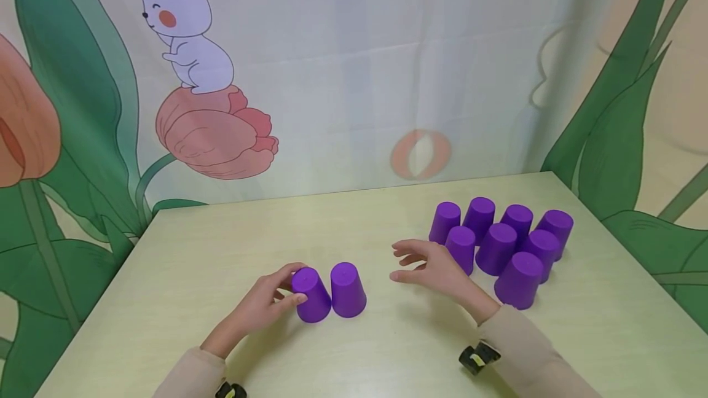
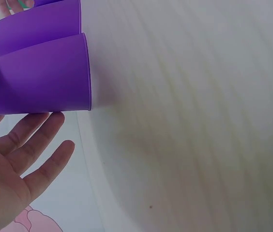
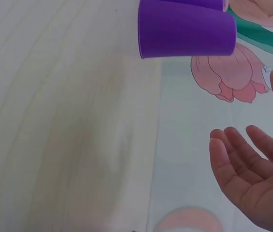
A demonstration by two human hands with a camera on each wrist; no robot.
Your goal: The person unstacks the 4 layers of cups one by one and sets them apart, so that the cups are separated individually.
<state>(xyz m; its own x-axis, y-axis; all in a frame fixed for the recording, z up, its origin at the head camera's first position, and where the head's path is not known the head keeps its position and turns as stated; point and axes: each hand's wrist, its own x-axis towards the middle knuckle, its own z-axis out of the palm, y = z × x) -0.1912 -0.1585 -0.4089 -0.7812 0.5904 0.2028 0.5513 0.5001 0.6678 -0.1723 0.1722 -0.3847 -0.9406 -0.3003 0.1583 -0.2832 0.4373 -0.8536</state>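
Observation:
Two purple cups stand upside down, side by side, at the table's middle. My left hand [image 1: 265, 303] grips the left cup [image 1: 313, 300] near its base, with the thumb on the near side and fingers behind. In the left wrist view the fingers [image 2: 30, 140] lie along that cup [image 2: 42, 77], thumb opposite. Its neighbour, the right cup [image 1: 348, 292], stands close against it at the rim. My right hand [image 1: 434, 269] is held apart to the right of both cups, its fingers loosely bent around nothing. The right wrist view shows a gap between this hand [image 3: 257, 179] and the nearer cup [image 3: 187, 31].
Several more upside-down purple cups [image 1: 498, 247] form a close cluster on the right of the pale table [image 1: 221, 250], beyond my right hand. A printed cloth [image 1: 343, 78] with a rabbit and flowers hangs behind the table's far edge.

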